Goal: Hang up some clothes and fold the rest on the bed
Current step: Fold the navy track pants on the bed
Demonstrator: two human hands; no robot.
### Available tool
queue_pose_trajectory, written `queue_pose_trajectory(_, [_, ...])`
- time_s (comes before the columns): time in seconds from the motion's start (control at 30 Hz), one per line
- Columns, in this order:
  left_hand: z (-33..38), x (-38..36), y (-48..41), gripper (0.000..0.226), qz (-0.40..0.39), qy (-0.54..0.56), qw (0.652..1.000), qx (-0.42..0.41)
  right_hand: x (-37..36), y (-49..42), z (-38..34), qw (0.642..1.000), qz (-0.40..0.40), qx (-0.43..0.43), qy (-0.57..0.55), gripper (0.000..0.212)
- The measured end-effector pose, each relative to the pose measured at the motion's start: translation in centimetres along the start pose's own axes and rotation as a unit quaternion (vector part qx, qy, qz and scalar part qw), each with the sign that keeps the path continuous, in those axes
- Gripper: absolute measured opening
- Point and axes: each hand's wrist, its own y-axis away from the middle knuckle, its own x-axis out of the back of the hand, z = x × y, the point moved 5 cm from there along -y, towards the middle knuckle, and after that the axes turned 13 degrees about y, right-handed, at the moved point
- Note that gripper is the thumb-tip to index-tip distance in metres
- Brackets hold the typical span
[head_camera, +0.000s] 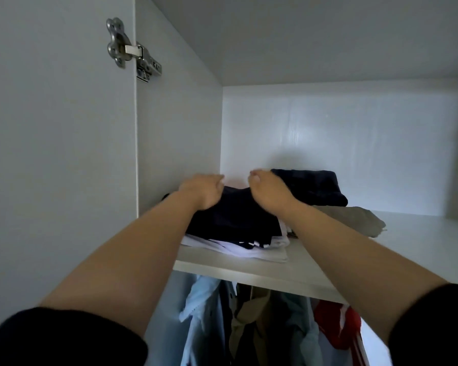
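Reaching up onto the wardrobe shelf [249, 273] at mid-frame. Resting the left hand [204, 190] and the right hand [269, 192] near each other but apart on the dark folded garment [236, 215], which tops a stack of white folded clothes [262, 253] at the shelf's left end. Curling the fingers of both toward the garment's far edge; cannot tell whether pinching cloth or merely closed, with the backs of the hands in the way. Likely stowing or squaring a folded piece, so well into the folding part, with hanging clothes [249, 326] already below the shelf at lower centre. Next, probably: seat the garment flush on the stack, keep the layers from sliding, then let go and draw back without dragging the top fold.
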Motion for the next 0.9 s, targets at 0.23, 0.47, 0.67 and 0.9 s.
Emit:
queue_pose_trajectory(0.23, [-2.8,-4.9,-1.1,0.052,0.003,-0.044,0.998,0.050,-8.9,-1.2,2.8,0.974,-0.171,-0.012,0.152,0.048])
queue_pose_trajectory(0.47, [-2.6,-4.5,-1.2,0.047,0.061,-0.049,0.997,0.008,-6.8,-0.2,2.0,0.987,-0.103,0.019,0.123,0.041])
queue_pose_trajectory(0.67, [4.4,-3.9,2.9,0.046,0.093,0.010,0.985,-0.148,0.9,5.2,3.6,0.994,0.011,-0.048,0.102,0.031])
queue_pose_trajectory(0.9, [16.6,-3.4,11.4,0.058,0.070,0.044,0.959,-0.270,11.0,16.0,6.7,0.965,0.052,-0.145,0.213,0.041])
